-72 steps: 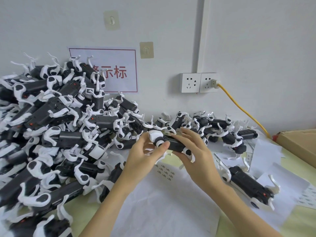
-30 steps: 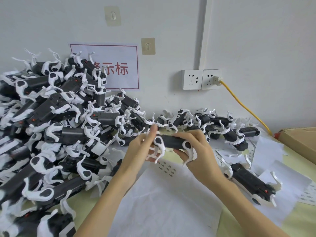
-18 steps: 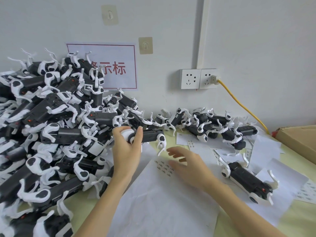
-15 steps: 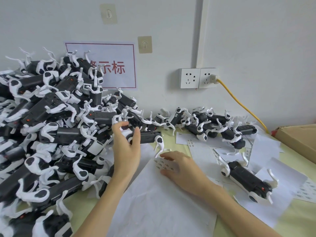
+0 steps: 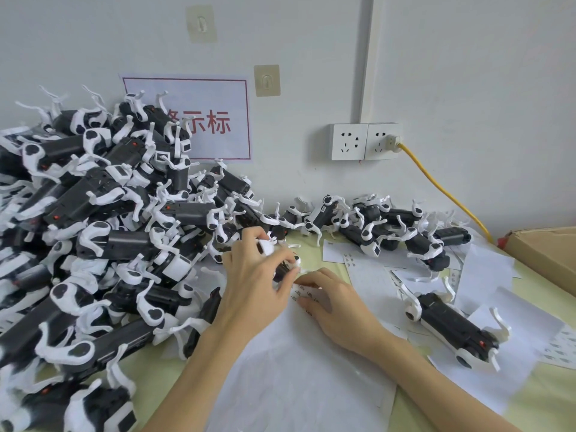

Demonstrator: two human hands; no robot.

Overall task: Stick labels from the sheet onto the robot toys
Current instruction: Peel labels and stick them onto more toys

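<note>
My left hand (image 5: 255,285) grips a black-and-white robot toy (image 5: 285,265) just above the label sheet (image 5: 299,363), and the hand hides most of the toy. My right hand (image 5: 339,307) lies on the sheet, its fingertips at the small printed labels (image 5: 307,295) near the sheet's top edge. Whether a label is pinched I cannot make out. A big heap of robot toys (image 5: 103,232) fills the left side, while a smaller row of toys (image 5: 374,226) lies along the wall.
One robot toy (image 5: 455,328) lies alone on loose white sheets (image 5: 486,275) at the right. A cardboard box (image 5: 548,254) sits at the far right edge. A yellow cable (image 5: 442,188) runs from the wall socket (image 5: 364,141) down to the table.
My right hand let go of the toy and dropped onto the label sheet. My left hand kept the toy, swung it left to the heap, then brought it back over the sheet.
</note>
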